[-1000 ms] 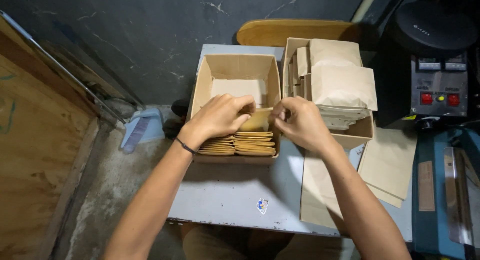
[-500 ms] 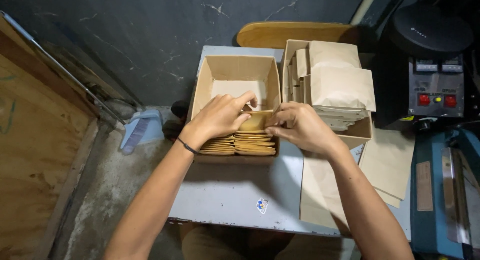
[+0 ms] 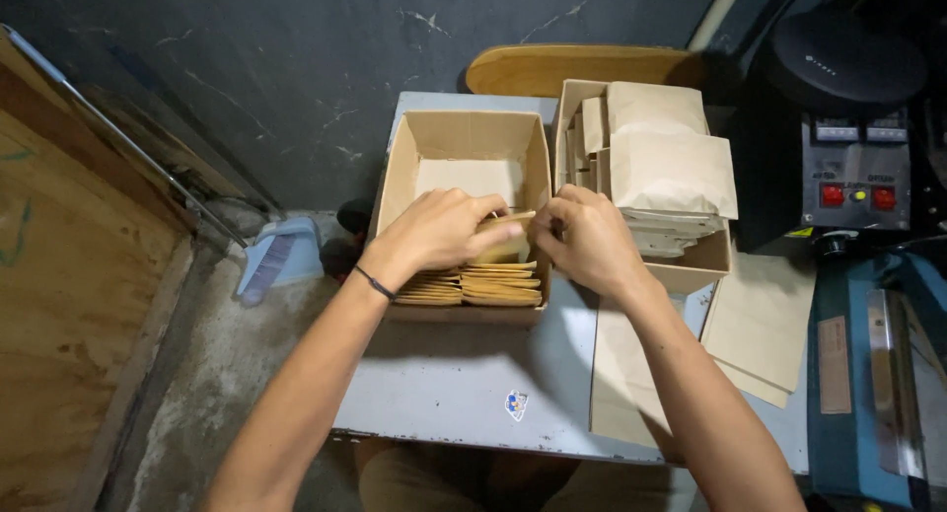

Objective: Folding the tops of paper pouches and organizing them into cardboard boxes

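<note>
Both hands, L (image 3: pixel 434 231) & R (image 3: pixel 582 238), pinch brown packet (image 3: pixel 508 238) over cardboard box (image 3: pixel 464 137), fingers curled.

Right hand (image 3: pixel 582 238) lower, nearer left hand (image 3: pixel 434 231).

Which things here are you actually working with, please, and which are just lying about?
In use: left hand and right hand on a brown packet; open cardboard box; stacked packets.

Lying about: box of paper bags; dustpan; black machine; blue sealer.
</note>
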